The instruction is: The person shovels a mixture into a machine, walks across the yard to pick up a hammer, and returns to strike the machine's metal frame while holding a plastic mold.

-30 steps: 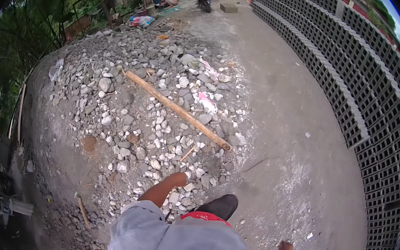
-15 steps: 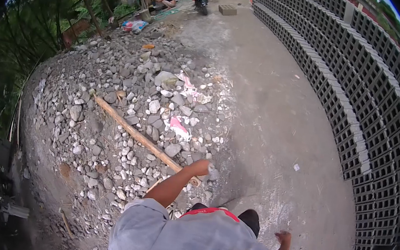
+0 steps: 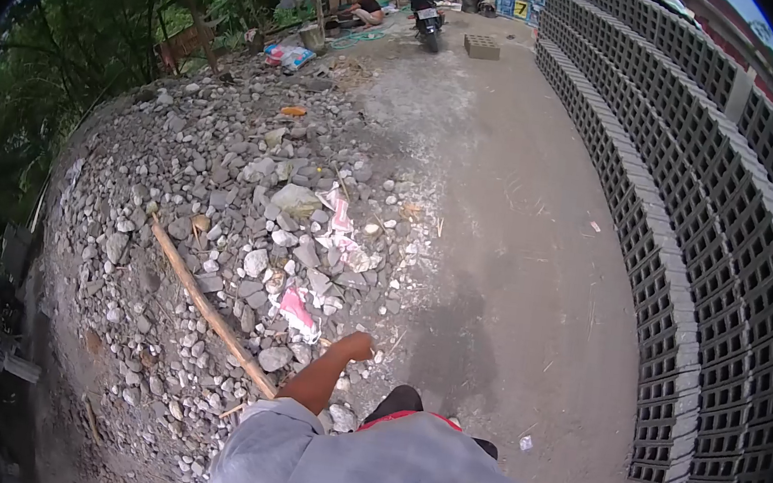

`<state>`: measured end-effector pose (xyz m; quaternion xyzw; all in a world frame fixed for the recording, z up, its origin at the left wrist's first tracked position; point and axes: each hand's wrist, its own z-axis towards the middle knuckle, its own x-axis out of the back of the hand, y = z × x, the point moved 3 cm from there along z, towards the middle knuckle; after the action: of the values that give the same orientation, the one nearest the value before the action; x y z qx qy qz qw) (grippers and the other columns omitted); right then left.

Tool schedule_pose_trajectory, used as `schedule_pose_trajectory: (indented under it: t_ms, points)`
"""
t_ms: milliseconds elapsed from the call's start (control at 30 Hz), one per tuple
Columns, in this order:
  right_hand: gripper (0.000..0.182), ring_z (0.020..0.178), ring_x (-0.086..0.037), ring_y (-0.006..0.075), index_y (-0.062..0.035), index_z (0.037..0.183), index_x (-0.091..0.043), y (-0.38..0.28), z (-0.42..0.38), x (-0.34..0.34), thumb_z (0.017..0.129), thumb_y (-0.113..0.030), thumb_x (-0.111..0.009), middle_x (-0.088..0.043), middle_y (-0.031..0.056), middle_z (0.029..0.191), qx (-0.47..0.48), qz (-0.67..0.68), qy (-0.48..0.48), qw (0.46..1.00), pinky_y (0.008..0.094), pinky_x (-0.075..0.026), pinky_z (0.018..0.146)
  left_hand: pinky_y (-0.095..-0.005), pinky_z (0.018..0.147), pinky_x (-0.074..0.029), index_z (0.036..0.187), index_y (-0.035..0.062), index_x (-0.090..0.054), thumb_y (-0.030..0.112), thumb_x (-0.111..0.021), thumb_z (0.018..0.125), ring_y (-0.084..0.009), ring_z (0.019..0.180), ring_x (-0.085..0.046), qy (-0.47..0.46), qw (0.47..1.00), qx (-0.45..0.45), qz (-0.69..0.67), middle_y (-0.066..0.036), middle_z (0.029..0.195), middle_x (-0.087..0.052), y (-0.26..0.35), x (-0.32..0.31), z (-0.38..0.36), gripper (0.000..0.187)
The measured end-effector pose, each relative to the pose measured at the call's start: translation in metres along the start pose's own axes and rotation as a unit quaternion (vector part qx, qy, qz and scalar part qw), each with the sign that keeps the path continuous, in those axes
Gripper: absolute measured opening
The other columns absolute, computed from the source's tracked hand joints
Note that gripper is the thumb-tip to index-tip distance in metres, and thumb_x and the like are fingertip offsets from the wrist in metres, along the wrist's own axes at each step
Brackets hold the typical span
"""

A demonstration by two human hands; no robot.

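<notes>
My left hand (image 3: 356, 346) hangs in front of me over the edge of the stone heap, its fingers curled closed. Whether anything is inside them is hidden. Below and around it lie loose grey and white stones (image 3: 276, 357). A pink and white torn sack scrap (image 3: 298, 312) lies just beyond the hand, to its left. A long wooden pole (image 3: 205, 308) rests on the stones farther left, apart from the hand. My right hand is out of view; only my grey shirt (image 3: 387, 473) and part of my dark legwear show below.
Rows of stacked hollow concrete blocks (image 3: 642, 205) line the right side of the bare ground path (image 3: 535, 289). Ahead are a single block (image 3: 482, 47), a parked motorcycle (image 3: 424, 13) and a crouching person (image 3: 369, 10). A litter scrap (image 3: 526, 443) lies near my feet.
I have moved forward along the path, and the pole and scraps now sit lower and farther left. My left hand has shifted slightly left and down in view. My right hand has left the view.
</notes>
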<state>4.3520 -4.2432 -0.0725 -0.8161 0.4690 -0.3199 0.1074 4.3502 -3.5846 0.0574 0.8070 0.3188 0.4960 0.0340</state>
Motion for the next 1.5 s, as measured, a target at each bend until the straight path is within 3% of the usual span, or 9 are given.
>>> schedule_pose_trajectory:
  t_ms: [300, 433, 567, 633, 700, 900, 1100, 1300, 1500]
  points:
    - [0.03, 0.061, -0.058, 0.0135, 0.0055, 0.097, -0.058, -0.578, 0.22, 0.092, 0.08, -0.019, -0.06, -0.062, 0.0094, 0.074, 0.313, -0.013, 0.096, 0.945, 0.0244, -0.043, 0.049, -0.0413, 0.071, -0.049, 0.082, -0.0057, -0.063, 0.024, -0.062, 0.065, -0.0376, 0.083, -0.061, 0.018, 0.989, 0.135, -0.065, -0.026, 0.087, -0.062, -0.065, 0.044, 0.161, 0.034]
    - [0.025, 0.063, -0.059, 0.0149, 0.0025, 0.093, -0.06, -0.703, 0.26, 0.013, 0.081, -0.019, -0.058, -0.062, 0.0075, 0.076, 0.342, 0.044, 0.05, 0.937, 0.0245, -0.044, 0.052, -0.0431, 0.075, -0.048, 0.081, -0.0036, -0.064, 0.02, -0.057, 0.067, -0.0378, 0.087, -0.059, 0.05, 0.976, 0.199, -0.07, -0.024, 0.088, -0.062, -0.105, 0.096, 0.289, 0.029]
    - [0.023, 0.07, -0.061, 0.0182, 0.002, 0.086, -0.064, -0.694, 0.314, -0.066, 0.076, -0.019, -0.062, -0.065, 0.011, 0.077, 0.272, -0.161, -0.034, 0.948, 0.0309, -0.048, 0.061, -0.0398, 0.072, -0.048, 0.086, 0.0112, -0.068, 0.017, -0.059, 0.063, -0.0344, 0.08, -0.061, 0.099, 0.993, 0.047, -0.054, -0.021, 0.082, -0.062, -0.077, 0.193, 0.407, 0.025]
    - [0.025, 0.067, -0.061, 0.0245, 0.0035, 0.084, -0.063, -0.653, 0.369, -0.092, 0.074, -0.019, -0.065, -0.064, 0.0137, 0.077, 0.489, -0.416, -0.092, 0.761, 0.0345, -0.048, 0.058, -0.0395, 0.071, -0.048, 0.09, 0.0171, -0.067, 0.013, -0.057, 0.063, -0.034, 0.079, -0.061, 0.125, 0.982, 0.094, -0.108, -0.019, 0.082, -0.063, -0.071, 0.231, 0.479, 0.029]
    - [0.024, 0.065, -0.061, 0.0248, 0.0035, 0.084, -0.063, -0.642, 0.379, -0.095, 0.074, -0.019, -0.064, -0.064, 0.0138, 0.076, 0.157, -0.232, -0.125, 0.952, 0.0347, -0.048, 0.056, -0.0394, 0.07, -0.048, 0.095, 0.0165, -0.065, 0.012, -0.056, 0.064, -0.0332, 0.078, -0.061, 0.164, 0.981, 0.042, -0.091, -0.019, 0.083, -0.063, -0.051, 0.283, 0.541, 0.032]
    - [0.024, 0.059, -0.061, 0.0257, 0.0035, 0.085, -0.061, -0.748, 0.465, -0.106, 0.075, -0.019, -0.063, -0.063, 0.0142, 0.075, -0.031, -0.118, -0.09, 0.988, 0.0352, -0.046, 0.048, -0.0404, 0.075, -0.048, 0.091, 0.0115, -0.067, 0.009, -0.052, 0.063, -0.0351, 0.082, -0.061, 0.195, 0.963, 0.05, -0.182, -0.021, 0.086, -0.062, -0.04, 0.394, 0.689, 0.032]
    - [0.024, 0.053, -0.06, 0.0267, 0.0034, 0.085, -0.059, -1.071, 0.618, -0.173, 0.076, -0.019, -0.062, -0.062, 0.0146, 0.074, 0.05, 0.008, -0.084, 0.995, 0.0357, -0.044, 0.04, -0.0406, 0.076, -0.048, 0.086, -0.0011, -0.065, 0.018, -0.056, 0.065, -0.0342, 0.086, -0.06, 0.071, 0.979, 0.179, -0.069, -0.024, 0.089, -0.062, -0.093, 0.447, 0.778, 0.03]
    - [0.025, 0.061, -0.059, 0.0128, 0.0004, 0.089, -0.061, -1.467, 0.629, -0.302, 0.081, -0.023, -0.061, -0.063, 0.0064, 0.078, 0.351, -0.105, -0.116, 0.923, 0.0247, -0.044, 0.051, -0.0433, 0.077, -0.047, 0.081, -0.0053, -0.064, 0.021, -0.058, 0.065, -0.0387, 0.085, -0.059, 0.142, 0.937, 0.267, -0.176, -0.026, 0.09, -0.06, -0.138, 0.529, 0.888, 0.032]
    - [0.023, 0.057, -0.057, 0.0116, -0.0001, 0.084, -0.062, -1.626, 0.652, -0.399, 0.081, -0.023, -0.061, -0.062, 0.0061, 0.074, 0.407, -0.123, -0.129, 0.896, 0.0234, -0.042, 0.048, -0.043, 0.077, -0.047, 0.086, -0.0052, -0.063, 0.022, -0.057, 0.067, -0.0393, 0.087, -0.059, 0.102, 0.953, 0.249, -0.139, -0.025, 0.092, -0.061, -0.19, 0.621, 1.031, 0.033]
